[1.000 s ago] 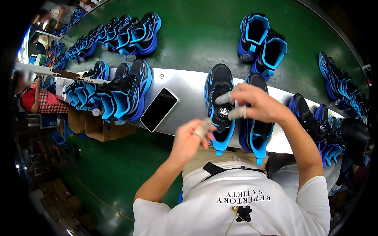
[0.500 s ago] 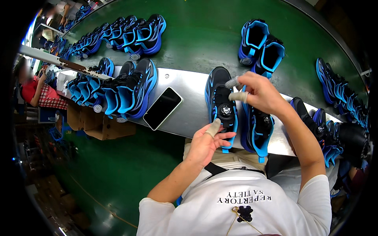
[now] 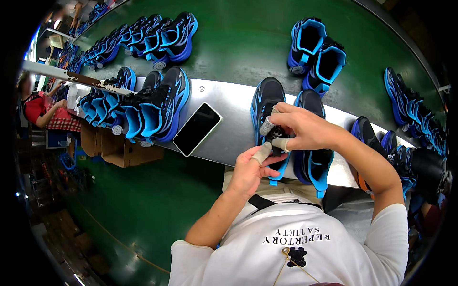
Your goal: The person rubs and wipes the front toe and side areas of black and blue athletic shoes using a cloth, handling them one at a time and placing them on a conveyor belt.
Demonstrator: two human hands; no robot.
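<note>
On the metal bench [image 3: 229, 126], black-and-blue sneaker [image 3: 267, 107] was pinched at its tongue by right hand [image 3: 305, 128], left hand [image 3: 250, 169] grip closed on it below, smartphone [image 3: 196, 128] laid nearby.

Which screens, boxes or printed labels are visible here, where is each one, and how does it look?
Phone: flat on the metal shelf, left of the shoe being worked on; black rectangle, dark screen.
Cardboard boxes: under the shelf's left part; plain brown.
Print on the white shirt: on the person's chest; small black lettering above a small black figure.
</note>
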